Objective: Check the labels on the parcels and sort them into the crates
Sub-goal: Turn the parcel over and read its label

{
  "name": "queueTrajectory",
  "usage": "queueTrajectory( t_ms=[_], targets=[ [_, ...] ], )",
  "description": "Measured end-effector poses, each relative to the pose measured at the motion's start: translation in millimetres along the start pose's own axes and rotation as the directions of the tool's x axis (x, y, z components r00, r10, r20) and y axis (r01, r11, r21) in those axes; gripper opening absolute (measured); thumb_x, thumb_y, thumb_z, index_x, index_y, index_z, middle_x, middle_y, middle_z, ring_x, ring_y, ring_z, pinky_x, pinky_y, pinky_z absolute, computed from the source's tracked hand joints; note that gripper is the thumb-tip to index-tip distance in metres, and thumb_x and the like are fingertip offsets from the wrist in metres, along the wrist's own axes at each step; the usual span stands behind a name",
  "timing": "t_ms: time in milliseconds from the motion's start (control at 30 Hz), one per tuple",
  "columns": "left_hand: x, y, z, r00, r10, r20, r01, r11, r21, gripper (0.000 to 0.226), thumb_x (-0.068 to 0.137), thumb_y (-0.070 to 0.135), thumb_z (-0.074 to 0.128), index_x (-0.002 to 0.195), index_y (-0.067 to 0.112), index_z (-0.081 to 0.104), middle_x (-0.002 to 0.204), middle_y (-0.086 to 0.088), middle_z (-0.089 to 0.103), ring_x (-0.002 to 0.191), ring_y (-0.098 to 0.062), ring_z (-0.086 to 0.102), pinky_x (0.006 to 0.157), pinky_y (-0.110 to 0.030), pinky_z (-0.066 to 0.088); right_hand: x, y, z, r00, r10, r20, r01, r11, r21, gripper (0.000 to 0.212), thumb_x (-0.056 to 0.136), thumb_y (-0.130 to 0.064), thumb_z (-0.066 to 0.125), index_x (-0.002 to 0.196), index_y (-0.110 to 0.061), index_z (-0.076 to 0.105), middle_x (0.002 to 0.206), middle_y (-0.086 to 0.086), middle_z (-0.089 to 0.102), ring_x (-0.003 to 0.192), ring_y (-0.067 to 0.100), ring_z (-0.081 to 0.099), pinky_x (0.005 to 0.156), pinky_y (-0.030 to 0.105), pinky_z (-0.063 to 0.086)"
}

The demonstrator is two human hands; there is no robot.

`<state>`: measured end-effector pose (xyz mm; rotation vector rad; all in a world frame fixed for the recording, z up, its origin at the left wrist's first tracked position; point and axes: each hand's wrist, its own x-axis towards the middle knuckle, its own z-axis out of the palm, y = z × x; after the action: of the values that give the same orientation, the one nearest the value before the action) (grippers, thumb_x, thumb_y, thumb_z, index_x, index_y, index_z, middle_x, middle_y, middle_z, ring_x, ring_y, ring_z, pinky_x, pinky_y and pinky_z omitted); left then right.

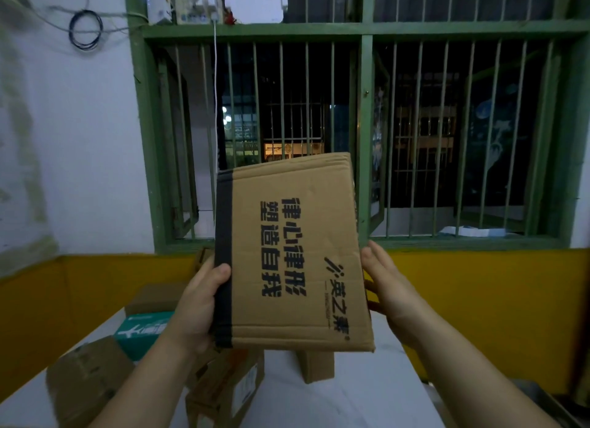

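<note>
I hold a flat brown cardboard parcel (293, 252) upright in front of me, with large black printed characters and a black tape strip down its left edge. My left hand (194, 306) grips the taped left edge, thumb on the front face. My right hand (388, 287) supports the right edge with fingers behind the box and thumb along the side. No shipping label shows on this face.
Below lies a white table (360, 395) with several parcels: a green-and-white box (140, 331), a brown box (86, 383) at the left, a taped box (230, 392) and a small upright box (317, 367). Behind stands a green barred window (364, 133) above a yellow wall.
</note>
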<state>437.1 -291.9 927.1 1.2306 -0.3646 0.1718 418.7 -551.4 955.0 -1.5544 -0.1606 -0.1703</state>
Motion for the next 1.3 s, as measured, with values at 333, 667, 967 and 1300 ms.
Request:
queueTrajectory(
  t_ms=[333,667,967,1300],
  targets=[
    [0,11,5,0.969,0.172,-0.178,-0.137,0.972,0.193,0.039,0.091,0.007,0.057,0.106,0.043,0.061,0.117,0.0,0.068,0.111,-0.02,0.063,0.093,-0.045,0.051,1,14,-12,0.99,-0.039,-0.133,0.049,0.996,0.068,0.029,0.079,-0.045,0.064,0.105,-0.039,0.052,0.098,0.0,0.071,0.087,0.023,0.071,0.077,0.049,0.058],
    [-1,11,25,0.997,0.083,-0.008,-0.073,0.919,0.388,0.092,0.063,0.063,0.065,0.146,0.038,0.033,0.134,0.007,0.056,0.12,-0.014,0.056,0.098,-0.044,0.048,-2,20,5,0.945,-0.237,-0.227,0.238,0.971,-0.024,0.025,0.092,-0.027,0.062,0.116,-0.036,0.061,0.098,-0.015,0.072,0.086,0.006,0.07,0.068,0.027,0.058],
    [2,9,37,0.983,0.06,-0.176,-0.01,0.963,0.27,0.036,0.105,0.034,0.029,0.135,0.042,0.048,0.116,0.005,0.067,0.105,-0.013,0.064,0.093,-0.041,0.05,-5,22,17,0.931,-0.255,-0.26,0.246,0.967,-0.068,0.033,0.094,-0.045,0.052,0.123,-0.06,0.048,0.128,-0.011,0.06,0.112,0.014,0.06,0.089,0.045,0.056],
    [0,7,38,0.96,0.094,-0.264,-0.009,0.953,0.304,0.041,0.103,0.044,0.028,0.141,0.04,0.043,0.127,0.003,0.059,0.115,-0.019,0.055,0.102,-0.043,0.042,-9,15,19,0.925,-0.289,-0.248,0.279,0.957,-0.078,0.032,0.099,-0.039,0.046,0.127,-0.053,0.05,0.132,-0.012,0.057,0.121,0.012,0.052,0.101,0.047,0.048]
  ],
)
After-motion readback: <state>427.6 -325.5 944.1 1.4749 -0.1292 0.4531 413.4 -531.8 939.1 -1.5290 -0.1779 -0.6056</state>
